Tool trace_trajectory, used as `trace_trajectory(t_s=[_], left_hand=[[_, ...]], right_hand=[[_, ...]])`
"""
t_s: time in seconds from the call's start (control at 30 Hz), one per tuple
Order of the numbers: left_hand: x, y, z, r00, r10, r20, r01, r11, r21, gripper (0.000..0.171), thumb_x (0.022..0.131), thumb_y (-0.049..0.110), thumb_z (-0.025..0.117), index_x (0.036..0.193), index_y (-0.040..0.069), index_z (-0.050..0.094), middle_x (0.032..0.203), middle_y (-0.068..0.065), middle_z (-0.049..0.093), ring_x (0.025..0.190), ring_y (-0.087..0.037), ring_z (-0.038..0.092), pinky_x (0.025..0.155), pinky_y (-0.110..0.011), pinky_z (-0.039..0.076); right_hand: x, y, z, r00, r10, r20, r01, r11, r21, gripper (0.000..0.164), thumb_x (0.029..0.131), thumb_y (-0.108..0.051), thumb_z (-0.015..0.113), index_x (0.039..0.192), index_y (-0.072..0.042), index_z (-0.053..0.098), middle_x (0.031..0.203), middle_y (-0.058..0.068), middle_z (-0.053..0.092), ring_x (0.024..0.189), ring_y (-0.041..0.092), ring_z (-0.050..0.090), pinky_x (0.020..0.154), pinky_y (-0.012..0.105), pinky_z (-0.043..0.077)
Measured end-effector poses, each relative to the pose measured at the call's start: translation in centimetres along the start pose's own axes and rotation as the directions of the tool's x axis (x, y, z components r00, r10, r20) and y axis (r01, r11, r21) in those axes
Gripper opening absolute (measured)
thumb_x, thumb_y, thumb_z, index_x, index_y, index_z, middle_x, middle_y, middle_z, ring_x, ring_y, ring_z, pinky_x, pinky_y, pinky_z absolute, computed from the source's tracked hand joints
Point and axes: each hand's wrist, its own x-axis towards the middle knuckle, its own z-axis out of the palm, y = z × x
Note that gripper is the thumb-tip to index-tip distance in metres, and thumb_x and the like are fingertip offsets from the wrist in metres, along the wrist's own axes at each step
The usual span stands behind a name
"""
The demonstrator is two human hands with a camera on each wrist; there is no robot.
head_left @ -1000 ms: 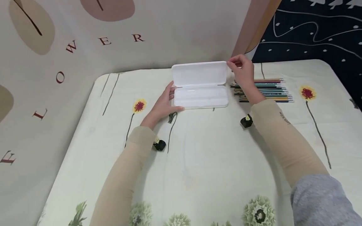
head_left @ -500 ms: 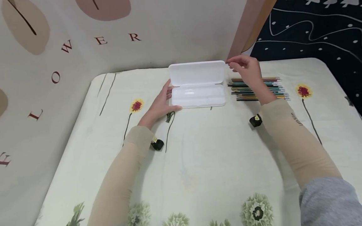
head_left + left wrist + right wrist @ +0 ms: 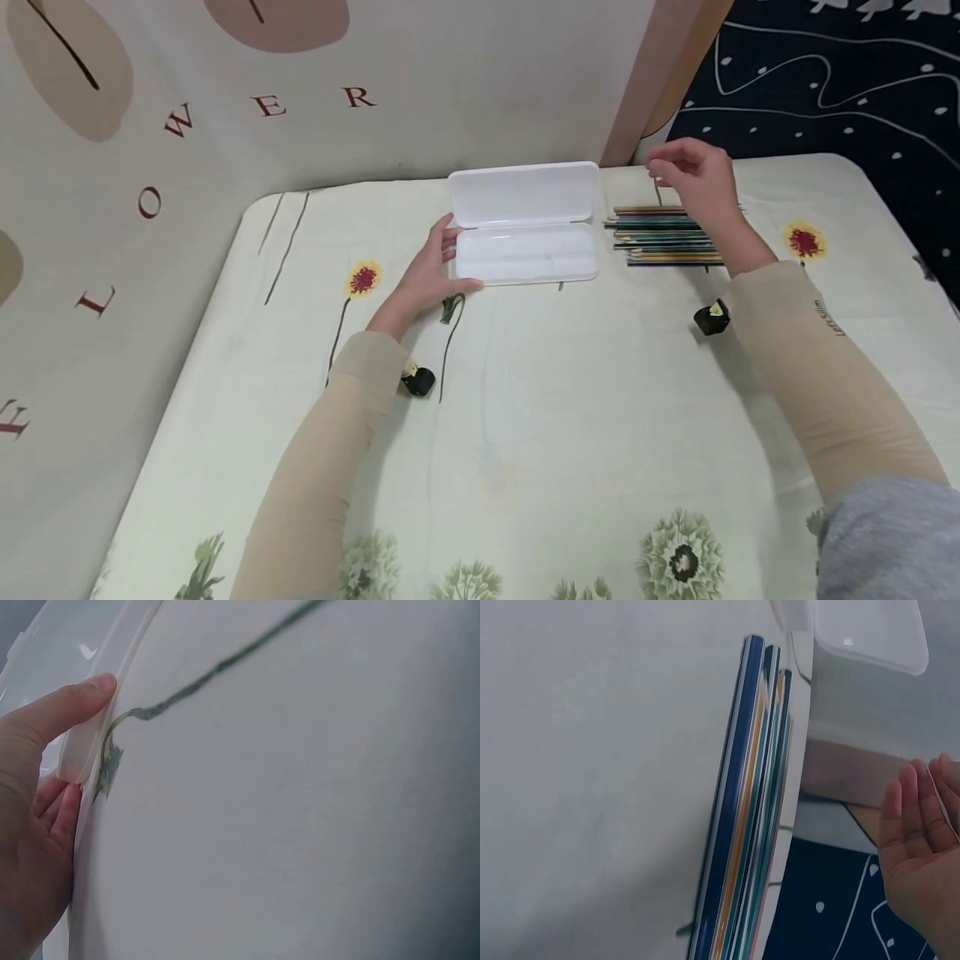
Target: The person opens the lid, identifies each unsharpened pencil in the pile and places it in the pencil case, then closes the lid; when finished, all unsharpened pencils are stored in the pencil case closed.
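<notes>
An opened white plastic pencil case [image 3: 527, 252] lies at the table's far edge, its lid [image 3: 525, 193] tipped back toward the wall. My left hand [image 3: 431, 279] holds the case's left end, thumb at the near corner and fingers along the side. In the left wrist view the thumb [image 3: 90, 694] presses the case wall. Beside the case on the right lies a row of several pencils [image 3: 660, 237] in dark, teal and yellow tones, partly hidden by my right arm. My right hand [image 3: 701, 177] hovers above and behind them, fingers near the thumb, with nothing visible in it.
A pale flower-print cloth [image 3: 555, 433] covers the table. A lettered wall hanging [image 3: 480, 92] rises behind it, and a dark patterned fabric [image 3: 840, 83] hangs at the back right. Small black wrist cameras sit at both wrists.
My right hand has moved right, from the lid's upper right corner to above the pencils. The left hand keeps its hold on the case, which has stayed in place.
</notes>
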Motion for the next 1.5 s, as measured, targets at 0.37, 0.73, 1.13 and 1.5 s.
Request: trace_trajectory(t_s=[0.37, 0.73, 1.13, 1.5], left_hand=[[0.0, 0.0, 0.0, 1.000, 0.009, -0.003, -0.009, 0.999, -0.039, 0.111, 0.078, 0.022, 0.086, 0.159, 0.016, 0.011, 0.159, -0.006, 0.034, 0.146, -0.025, 0.038, 0.125, -0.035, 0.033], [-0.1, 0.0, 0.0, 1.000, 0.013, -0.010, -0.014, 0.999, -0.051, 0.106, 0.077, 0.019, 0.087, 0.157, 0.012, 0.016, 0.158, -0.008, 0.034, 0.146, -0.024, 0.038, 0.125, -0.031, 0.032], [-0.1, -0.1, 0.2, 1.000, 0.021, -0.015, -0.022, 0.998, -0.060, 0.093, 0.078, 0.017, 0.086, 0.149, 0.008, 0.027, 0.156, -0.013, 0.038, 0.145, -0.025, 0.039, 0.125, -0.030, 0.033], [0.1, -0.2, 0.0, 1.000, 0.007, -0.017, -0.008, 0.998, -0.068, 0.087, 0.082, 0.024, 0.082, 0.150, 0.011, 0.029, 0.157, -0.009, 0.038, 0.147, -0.021, 0.037, 0.125, -0.029, 0.032]], right_hand=[[0.0, 1.5, -2.6, 0.996, 0.069, -0.059, -0.069, 0.998, 0.001, 0.027, 0.098, -0.030, 0.061, 0.120, -0.018, 0.071, 0.094, -0.023, 0.063, 0.089, -0.006, 0.062, 0.081, 0.003, 0.053], [-0.5, 2.7, -4.6, 0.982, 0.162, -0.097, -0.160, 0.987, 0.032, 0.027, 0.098, -0.029, 0.062, 0.122, -0.019, 0.069, 0.098, -0.021, 0.063, 0.090, -0.005, 0.060, 0.084, 0.004, 0.053], [-0.8, 4.4, -6.5, 0.964, 0.227, -0.142, -0.231, 0.973, -0.015, 0.022, 0.100, -0.030, 0.060, 0.119, -0.025, 0.068, 0.091, -0.027, 0.058, 0.086, -0.009, 0.056, 0.090, 0.005, 0.051], [-1.1, 5.7, -8.0, 0.947, 0.284, -0.153, -0.290, 0.957, -0.019, 0.016, 0.100, -0.031, 0.059, 0.113, -0.030, 0.067, 0.087, -0.030, 0.056, 0.082, -0.012, 0.054, 0.092, 0.005, 0.048]])
